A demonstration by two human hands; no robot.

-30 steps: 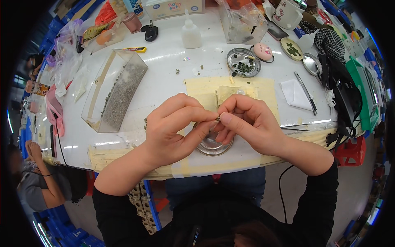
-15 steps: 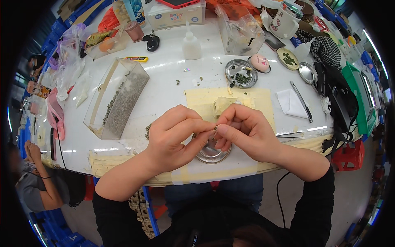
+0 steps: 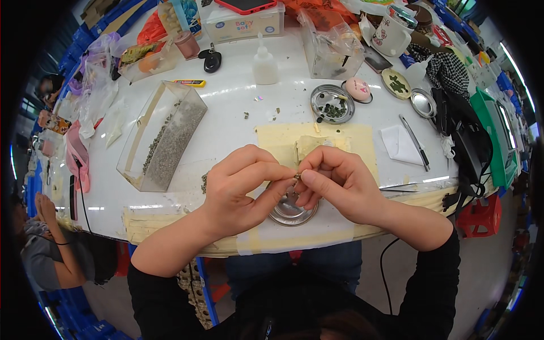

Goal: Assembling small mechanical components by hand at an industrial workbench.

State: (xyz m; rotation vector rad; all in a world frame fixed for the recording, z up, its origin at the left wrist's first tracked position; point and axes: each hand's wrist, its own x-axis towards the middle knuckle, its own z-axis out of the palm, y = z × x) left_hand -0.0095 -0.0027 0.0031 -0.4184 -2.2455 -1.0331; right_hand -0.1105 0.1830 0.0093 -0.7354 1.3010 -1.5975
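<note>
Where the two hands meet above the near edge of the white table (image 3: 238, 113), a tiny dark piece (image 3: 297, 177) sits pinched between them. The left hand (image 3: 241, 190) closes thumb and forefinger on it from the left; the right hand (image 3: 334, 187) closes its fingertips on it from the right. Both hands touch the piece, so neither is nearer. The piece is too small to give its long axis. Directly beneath it lies a shallow round metal lid (image 3: 292, 211), resting on a pale yellow sheet (image 3: 351, 141).

Containers and packages, by place:
- Left of the hands: a long clear plastic box (image 3: 161, 136), lying at a slant, partly filled with grey-green granules.
- Far centre: a round metal dish (image 3: 332, 104) holding dark green bits, with a white squeeze bottle (image 3: 264, 63) to its left.
- Far edge: a pale rectangular box with a printed label (image 3: 243, 24), and a clear tub (image 3: 330, 48).
- Right: folded white paper (image 3: 399, 144) with a dark pen (image 3: 415, 150) across it.
- Far right: a green bin (image 3: 492, 136).
</note>
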